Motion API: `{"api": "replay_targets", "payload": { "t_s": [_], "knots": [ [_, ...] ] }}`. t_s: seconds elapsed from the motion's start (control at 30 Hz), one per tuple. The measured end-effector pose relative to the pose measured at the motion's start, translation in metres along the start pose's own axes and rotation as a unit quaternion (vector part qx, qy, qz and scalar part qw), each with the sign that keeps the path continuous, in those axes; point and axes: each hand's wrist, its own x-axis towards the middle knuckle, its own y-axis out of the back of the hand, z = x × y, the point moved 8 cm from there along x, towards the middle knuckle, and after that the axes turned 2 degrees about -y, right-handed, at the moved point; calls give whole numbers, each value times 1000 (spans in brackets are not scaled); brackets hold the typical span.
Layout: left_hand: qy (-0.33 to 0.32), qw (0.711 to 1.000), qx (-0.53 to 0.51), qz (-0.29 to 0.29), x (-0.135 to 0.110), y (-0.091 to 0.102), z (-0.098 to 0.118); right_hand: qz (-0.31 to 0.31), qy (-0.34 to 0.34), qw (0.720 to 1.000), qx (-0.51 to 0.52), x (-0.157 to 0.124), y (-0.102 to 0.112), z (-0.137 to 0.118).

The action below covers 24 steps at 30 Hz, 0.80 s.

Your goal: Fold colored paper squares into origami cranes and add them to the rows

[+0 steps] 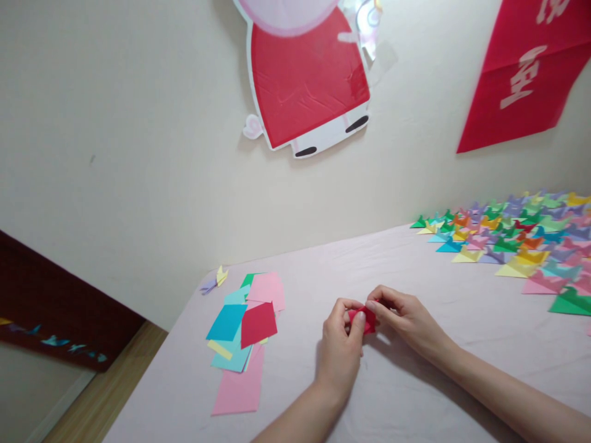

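A small folded red paper (362, 319) sits between both of my hands, just above the pale pink table cover (415, 381). My left hand (340, 347) pinches its left side with thumb and fingers closed. My right hand (402, 317) grips its right side, fingers pressed together on the fold. Most of the paper is hidden by my fingers.
A loose pile of coloured paper squares (242, 332) lies to the left, with two small folded pieces (215, 280) near the table's far corner. Several folded paper figures (521, 243) in many colours cover the far right. A cartoon cut-out (307, 80) and a red banner (526, 67) hang on the wall.
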Motion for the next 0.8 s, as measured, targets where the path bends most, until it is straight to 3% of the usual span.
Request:
{"api": "replay_targets", "payload": {
  "t_s": [0.2, 0.57, 0.7, 0.8],
  "knots": [
    [-33, 999, 19, -9, -1, -2, 3, 14, -46, 999, -3, 3, 5, 11],
    [-36, 999, 15, -14, 1, -3, 3, 11, -59, 998, -14, 2, 4, 16],
    [-40, 999, -13, -9, 3, -3, 5, 18, -35, 999, -2, 3, 7, 15],
    [-41, 999, -17, -1, 2, -2, 7, -15, -7, 1000, 2, 2, 1, 10]
  ]
}}
